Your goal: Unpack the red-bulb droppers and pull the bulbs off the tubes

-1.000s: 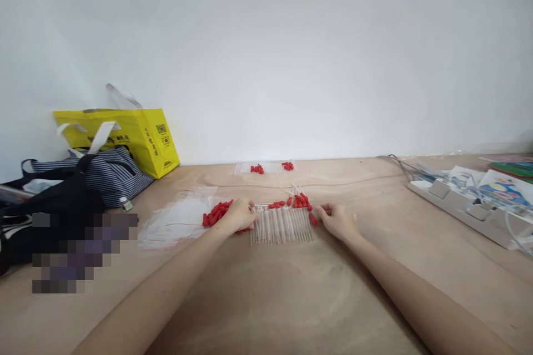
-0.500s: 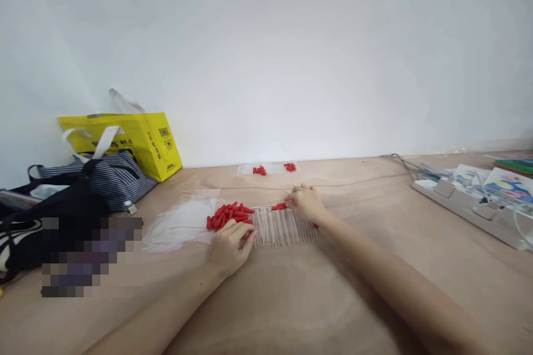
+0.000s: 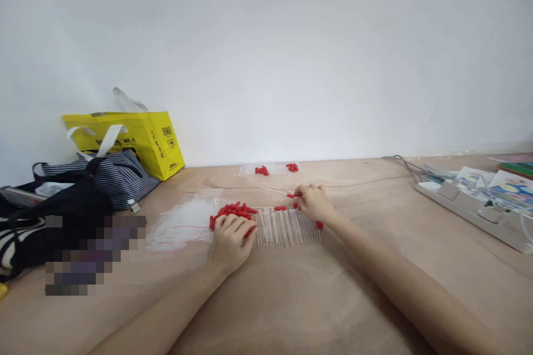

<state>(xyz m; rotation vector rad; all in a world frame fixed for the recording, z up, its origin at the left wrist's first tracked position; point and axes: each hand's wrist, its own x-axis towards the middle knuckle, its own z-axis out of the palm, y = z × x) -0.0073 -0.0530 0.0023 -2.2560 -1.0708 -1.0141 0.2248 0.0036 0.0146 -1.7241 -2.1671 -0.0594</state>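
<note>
My left hand (image 3: 233, 241) rests at the front of a pile of red rubber bulbs (image 3: 233, 209), its thumb and fingers pinched with red showing between them. Beside it lies a row of thin clear dropper tubes (image 3: 287, 228), side by side on the tabletop. My right hand (image 3: 314, 201) is closed above the far right of that row. A clear dropper tube (image 3: 275, 192) with a red bulb sticks out leftward from its fingertips. One red bulb (image 3: 280, 208) lies across the row's far edge, and another (image 3: 320, 225) shows below my right wrist.
Clear plastic bags (image 3: 183, 223) lie left of the pile. A clear bag (image 3: 275, 168) with tubes and red bulbs sits by the wall. At left stand a yellow bag (image 3: 166, 147) and a striped bag (image 3: 120, 175); at right, a white power strip (image 3: 466, 213) with cables.
My right hand has moved slightly right, and the clear tube with its red bulb now shows plainly at its fingertips. My left hand stays by the pile. The view has shifted slightly.
</note>
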